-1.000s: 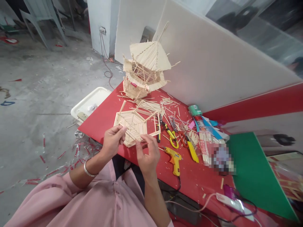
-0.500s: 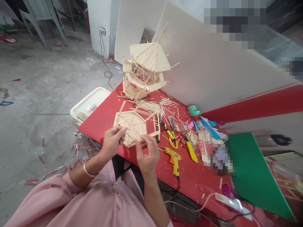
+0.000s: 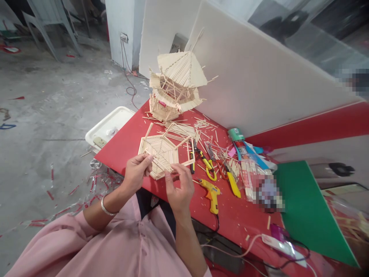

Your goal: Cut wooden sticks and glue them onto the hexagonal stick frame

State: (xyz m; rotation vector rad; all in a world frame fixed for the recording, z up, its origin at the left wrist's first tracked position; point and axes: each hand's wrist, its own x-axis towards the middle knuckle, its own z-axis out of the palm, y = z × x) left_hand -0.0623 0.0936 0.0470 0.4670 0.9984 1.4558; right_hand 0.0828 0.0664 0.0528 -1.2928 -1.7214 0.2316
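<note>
Thin stick (image 3: 158, 163) is spanning the gap between left hand (image 3: 137, 171) and right hand (image 3: 181, 186), fingertips pinching it over the hexagonal stick panel (image 3: 165, 151). Light, even pinches are probably suiting such slim wood best. Panel's lying on the red table (image 3: 239, 219), glue gun (image 3: 212, 194) resting nearby; litter's dotting the gray floor (image 3: 63, 100).

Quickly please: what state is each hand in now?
Left hand: closed, pinching a thin stick.
Right hand: curled at the same stick; grip unclear.
</note>
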